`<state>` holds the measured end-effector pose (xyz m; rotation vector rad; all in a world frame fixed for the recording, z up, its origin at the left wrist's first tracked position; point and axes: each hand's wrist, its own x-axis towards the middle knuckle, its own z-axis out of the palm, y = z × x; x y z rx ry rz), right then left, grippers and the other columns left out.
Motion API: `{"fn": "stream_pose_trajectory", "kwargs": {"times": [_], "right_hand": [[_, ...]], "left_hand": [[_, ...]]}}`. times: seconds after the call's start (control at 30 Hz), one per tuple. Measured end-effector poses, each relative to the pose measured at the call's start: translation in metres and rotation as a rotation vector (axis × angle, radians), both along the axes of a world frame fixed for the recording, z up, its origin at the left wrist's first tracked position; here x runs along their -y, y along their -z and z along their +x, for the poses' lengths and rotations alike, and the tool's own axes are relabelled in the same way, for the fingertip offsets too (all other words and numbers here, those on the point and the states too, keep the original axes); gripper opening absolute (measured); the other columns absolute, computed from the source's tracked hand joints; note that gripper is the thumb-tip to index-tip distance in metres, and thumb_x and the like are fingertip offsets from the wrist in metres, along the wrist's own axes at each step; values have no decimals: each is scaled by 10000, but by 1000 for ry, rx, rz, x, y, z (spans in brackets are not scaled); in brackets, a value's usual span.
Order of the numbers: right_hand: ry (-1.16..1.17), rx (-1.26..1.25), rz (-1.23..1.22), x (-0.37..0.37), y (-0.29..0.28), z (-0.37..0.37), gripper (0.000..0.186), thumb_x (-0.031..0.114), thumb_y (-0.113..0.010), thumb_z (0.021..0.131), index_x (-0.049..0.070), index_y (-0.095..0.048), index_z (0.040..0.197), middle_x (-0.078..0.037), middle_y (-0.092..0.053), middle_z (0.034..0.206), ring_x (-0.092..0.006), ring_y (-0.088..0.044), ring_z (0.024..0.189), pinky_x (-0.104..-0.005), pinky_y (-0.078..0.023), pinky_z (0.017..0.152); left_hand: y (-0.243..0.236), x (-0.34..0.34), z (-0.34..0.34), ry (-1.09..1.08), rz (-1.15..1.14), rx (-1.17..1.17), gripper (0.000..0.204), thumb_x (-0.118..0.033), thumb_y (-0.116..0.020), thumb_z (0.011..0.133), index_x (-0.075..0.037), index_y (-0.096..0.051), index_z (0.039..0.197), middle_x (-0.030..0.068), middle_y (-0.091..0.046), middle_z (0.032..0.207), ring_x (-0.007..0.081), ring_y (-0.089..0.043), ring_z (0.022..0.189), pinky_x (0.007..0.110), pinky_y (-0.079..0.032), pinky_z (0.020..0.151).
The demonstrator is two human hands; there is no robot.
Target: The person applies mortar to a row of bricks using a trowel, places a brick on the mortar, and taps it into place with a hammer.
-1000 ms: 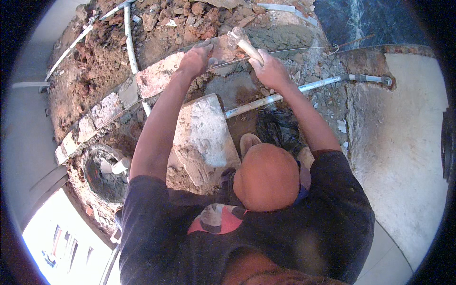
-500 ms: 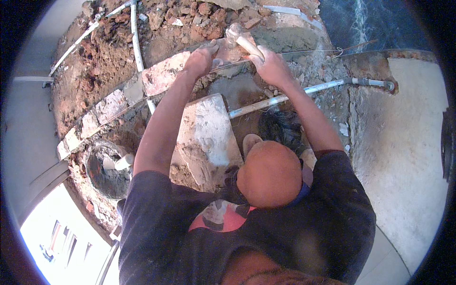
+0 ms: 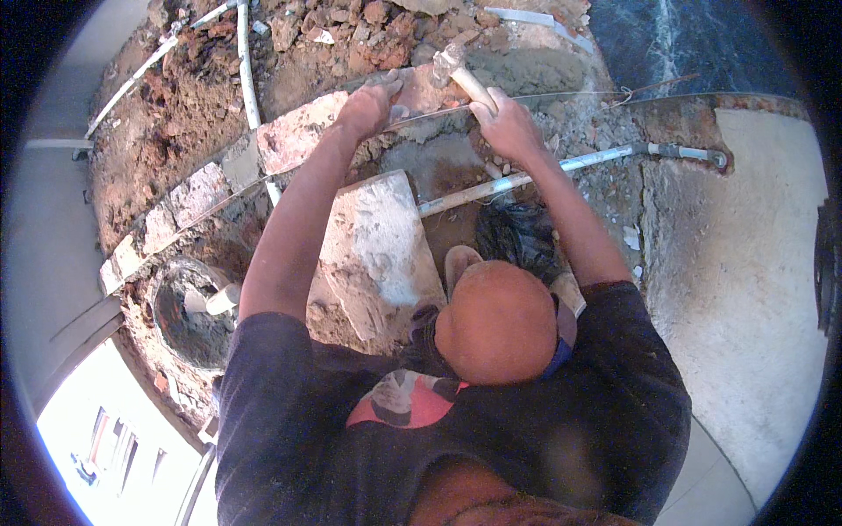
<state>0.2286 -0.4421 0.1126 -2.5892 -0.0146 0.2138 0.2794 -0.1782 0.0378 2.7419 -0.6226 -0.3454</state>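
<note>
My right hand (image 3: 511, 129) is wrapped round the pale wooden handle of a hammer (image 3: 474, 88). The mortar-crusted hammer head (image 3: 448, 61) points away to the upper left, over a reddish brick (image 3: 428, 92) in a low row. My left hand (image 3: 370, 103) bears on the left part of that brick, its fingers along the far edge; the thumb side is hard to make out. A thin string line (image 3: 430, 115) runs along the near side of the row. More bricks (image 3: 303, 133), smeared with mortar, continue to the left.
A mortar bucket (image 3: 189, 329) with a light-handled tool stands at the left. A pale slab (image 3: 377, 237) lies before me, and a white pipe (image 3: 561, 169) crosses to the right. Rubble (image 3: 377, 35) is heaped beyond the row. Black plastic (image 3: 517, 237) lies near my feet.
The hammer head has shifted slightly right and nearer, and my right hand has moved a little with it. My left hand stays at the brick.
</note>
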Motion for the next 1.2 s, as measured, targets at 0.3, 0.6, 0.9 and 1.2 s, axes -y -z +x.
{"fn": "stream_pose_trajectory", "kwargs": {"times": [0.3, 0.6, 0.9, 1.2], "right_hand": [[-6, -20, -15, 2, -2, -6, 569, 428, -571, 899, 12, -539, 1285, -264, -632, 1113, -437, -600, 1043, -489, -469, 910], [-21, -79, 64, -11, -4, 2, 568, 415, -595, 897, -5, -540, 1276, -274, -620, 1132, -428, -591, 1073, -464, -464, 919], [-29, -51, 103, -27, -8, -13, 546, 415, -591, 899, -8, -563, 1243, -292, -629, 1078, -449, -602, 1022, -480, -478, 880], [-16, 102, 118, -38, 13, -24, 409, 365, -591, 898, 19, -596, 1116, -295, -642, 960, -458, -620, 943, -520, -487, 797]], "left_hand": [[-6, -2, -9, -69, -182, -44, 571, -375, -641, 877, -75, -505, 1344, 150, -401, 1462, 356, -479, 1264, 406, -404, 1052], [-2, -2, -8, -42, -154, 47, 532, -364, -650, 876, -92, -537, 1319, 168, -460, 1418, 337, -480, 1274, 394, -413, 1039], [-1, -47, -29, -34, -65, 108, 378, -321, -636, 873, -94, -640, 1174, 120, -605, 1261, 325, -492, 1239, 397, -402, 1043], [-4, -42, -32, -97, -75, 32, 363, -373, -617, 876, -133, -666, 1143, 97, -621, 1231, 304, -493, 1247, 394, -400, 1044]]}}
